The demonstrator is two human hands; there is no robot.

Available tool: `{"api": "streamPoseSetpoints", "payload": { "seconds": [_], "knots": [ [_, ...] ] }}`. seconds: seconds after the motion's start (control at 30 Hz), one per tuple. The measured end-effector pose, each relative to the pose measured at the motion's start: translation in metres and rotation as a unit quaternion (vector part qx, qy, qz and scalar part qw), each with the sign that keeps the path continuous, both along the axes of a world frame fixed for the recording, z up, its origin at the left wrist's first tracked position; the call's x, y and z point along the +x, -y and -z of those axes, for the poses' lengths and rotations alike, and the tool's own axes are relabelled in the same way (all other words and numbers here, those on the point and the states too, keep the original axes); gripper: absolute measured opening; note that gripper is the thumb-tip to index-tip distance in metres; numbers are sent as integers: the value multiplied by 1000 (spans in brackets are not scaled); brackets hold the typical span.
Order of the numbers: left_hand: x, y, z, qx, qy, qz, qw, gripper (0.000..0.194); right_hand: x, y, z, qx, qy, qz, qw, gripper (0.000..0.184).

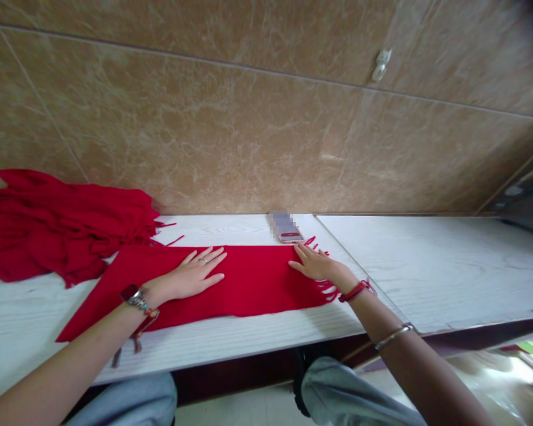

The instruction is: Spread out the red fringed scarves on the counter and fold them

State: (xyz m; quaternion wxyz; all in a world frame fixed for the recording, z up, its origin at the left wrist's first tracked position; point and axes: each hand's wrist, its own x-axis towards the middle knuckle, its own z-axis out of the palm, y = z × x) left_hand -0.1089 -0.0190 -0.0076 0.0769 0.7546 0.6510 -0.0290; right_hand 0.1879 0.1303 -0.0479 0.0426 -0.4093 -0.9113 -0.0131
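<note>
A red fringed scarf [257,281] lies flat on the white wood-grain table [266,340], its fringe at the right end and a slanted edge at the left. My left hand [198,275] rests palm down on its left-middle part, fingers spread. Near the fringed end, my right hand [313,262] presses flat on the cloth with its fingers stretched out. Neither hand grips anything. What lies under the palms is hidden.
A crumpled pile of red cloth [66,225] lies at the left, against the tiled wall [231,130]. Just beyond the scarf is a phone [288,228]. A small white hook [382,64] is fixed to the wall. The table's front edge runs above my knees.
</note>
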Motion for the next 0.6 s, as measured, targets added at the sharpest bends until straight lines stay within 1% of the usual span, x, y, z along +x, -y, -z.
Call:
{"api": "streamPoseSetpoints", "payload": {
  "seconds": [0.1,0.17,0.2,0.27,0.37,0.4,0.47,0.53,0.6],
  "knots": [
    [0,0,0,-2,0,-5,1000,60,-8,7,-10,-5,36,52,998,61],
    [0,-1,0,-3,3,-5,1000,60,-21,19,-22,20,38,59,997,63],
    [0,-1,0,-5,6,-4,1000,60,-30,26,-28,31,31,50,998,64],
    [0,-2,-1,-10,9,-6,1000,61,-51,41,-42,32,7,-3,999,65],
    [0,-2,-1,-18,8,-11,1000,62,-86,62,-54,-18,-20,-119,993,64],
    [0,-2,0,-19,7,-12,1000,62,-96,66,-56,-36,-21,-143,989,64],
    [0,-2,1,-18,6,-15,1000,64,-111,71,-54,-66,-17,-161,985,66],
    [0,-2,2,-14,9,-15,1000,66,-118,70,-47,-87,-7,-153,984,68],
    [-1,-1,2,-11,10,-16,1000,68,-117,65,-39,-98,4,-145,985,68]
  ]
}}
